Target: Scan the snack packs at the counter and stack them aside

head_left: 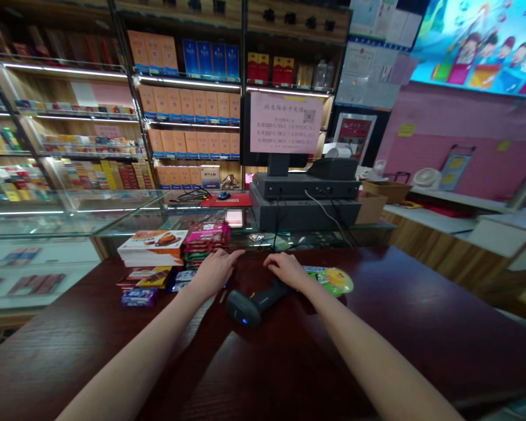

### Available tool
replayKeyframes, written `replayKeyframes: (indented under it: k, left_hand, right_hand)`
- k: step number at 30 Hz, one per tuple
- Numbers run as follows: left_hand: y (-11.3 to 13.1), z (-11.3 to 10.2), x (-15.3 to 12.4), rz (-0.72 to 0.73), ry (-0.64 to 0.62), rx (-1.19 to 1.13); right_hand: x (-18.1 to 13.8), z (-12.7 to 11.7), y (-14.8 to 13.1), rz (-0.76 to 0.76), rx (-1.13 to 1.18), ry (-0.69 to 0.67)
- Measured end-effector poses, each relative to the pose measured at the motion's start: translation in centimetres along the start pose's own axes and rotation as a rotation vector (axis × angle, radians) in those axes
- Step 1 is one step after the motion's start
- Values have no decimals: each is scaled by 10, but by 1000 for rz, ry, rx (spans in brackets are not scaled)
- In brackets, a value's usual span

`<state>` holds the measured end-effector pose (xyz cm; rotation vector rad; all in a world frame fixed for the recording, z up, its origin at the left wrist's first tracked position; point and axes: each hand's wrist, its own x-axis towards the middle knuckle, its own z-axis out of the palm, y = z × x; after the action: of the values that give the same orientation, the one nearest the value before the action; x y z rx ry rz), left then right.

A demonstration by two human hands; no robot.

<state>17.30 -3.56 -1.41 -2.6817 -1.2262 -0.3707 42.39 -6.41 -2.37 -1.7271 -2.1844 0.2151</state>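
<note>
My left hand [216, 270] rests by the right side of the snack packs, thumb stretched out to the right; no object shows in it. Across from it, my right hand [286, 268] lies over the far end of the barcode scanner's handle, fingers loosely bent and apart, apparently not around it. The dark barcode scanner [244, 309] lies on the table with a blue light on its head. Partly behind my right wrist is a green and yellow packet [333, 280]. Pink snack packs [207, 235] are piled beyond my left hand, beside white boxes with a cake picture [153, 248].
A purple packet [139, 297] and a yellow-brown chocolate pack [156, 277] lie at the left on the dark red table [263, 374]. Behind stand a glass counter [131, 225], a cash register [305, 204] with cables, and stocked shelves. A blue mouse [223, 195] sits on a red mat.
</note>
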Motion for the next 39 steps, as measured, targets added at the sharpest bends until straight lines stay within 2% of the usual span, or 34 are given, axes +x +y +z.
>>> replayKeyframes:
  k: [6, 13, 19, 30, 39]
  left_hand:
    - [17, -1, 27, 83, -79, 41]
    - [44, -6, 52, 151, -107, 22]
    - [66, 1, 78, 211, -131, 41]
    - [107, 14, 118, 258, -210, -8]
    - [124, 36, 140, 265, -258, -38]
  right_hand:
    - [-9, -16, 26, 79, -60, 5]
    - [-20, -33, 58, 188, -140, -22]
    - [-22, -37, 78, 263, -195, -42]
    - [-15, -40, 92, 323, -242, -111]
    - [-14, -44, 100, 305, -263, -148]
